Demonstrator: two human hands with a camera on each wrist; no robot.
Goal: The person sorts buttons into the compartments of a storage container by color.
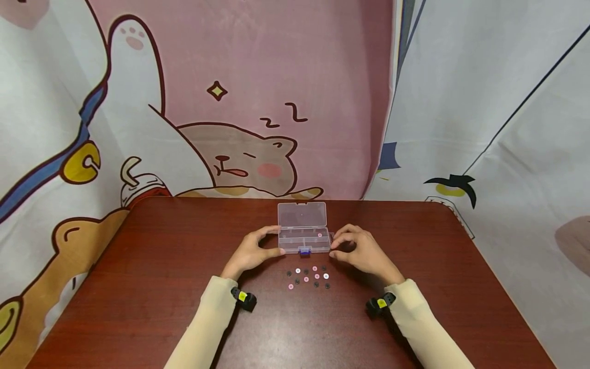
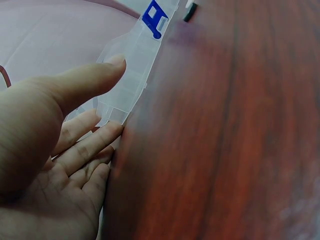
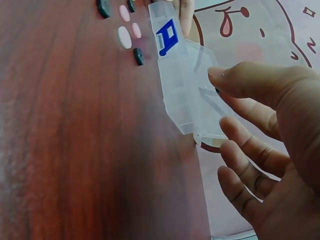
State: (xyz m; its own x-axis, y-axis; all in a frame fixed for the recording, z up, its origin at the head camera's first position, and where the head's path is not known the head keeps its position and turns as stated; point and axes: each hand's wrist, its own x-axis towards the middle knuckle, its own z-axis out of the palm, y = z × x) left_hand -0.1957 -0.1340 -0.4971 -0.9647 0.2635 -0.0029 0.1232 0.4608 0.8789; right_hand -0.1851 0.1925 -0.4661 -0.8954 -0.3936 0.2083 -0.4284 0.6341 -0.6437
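Note:
A clear plastic compartment box [image 1: 290, 247] stands on the table with its lid [image 1: 301, 215] raised at the back and a blue latch [image 1: 304, 252] in front. One pink button [image 1: 320, 235] lies in a rear compartment. My left hand [image 1: 251, 251] touches the box's left end, thumb at the front corner and nearly straight fingers farther back. At the right end is my right hand [image 1: 364, 253], thumb and index fingertips close together. Between these tips a small dark piece [image 3: 217, 91] peeks out, mostly hidden by the thumb; I cannot tell its kind.
Several loose black, pink and white buttons lie in front of the box, among them a white button [image 1: 326, 276] and a black button [image 1: 327, 286]. Behind the brown table [image 1: 193, 225] hangs a printed curtain [image 1: 276, 61].

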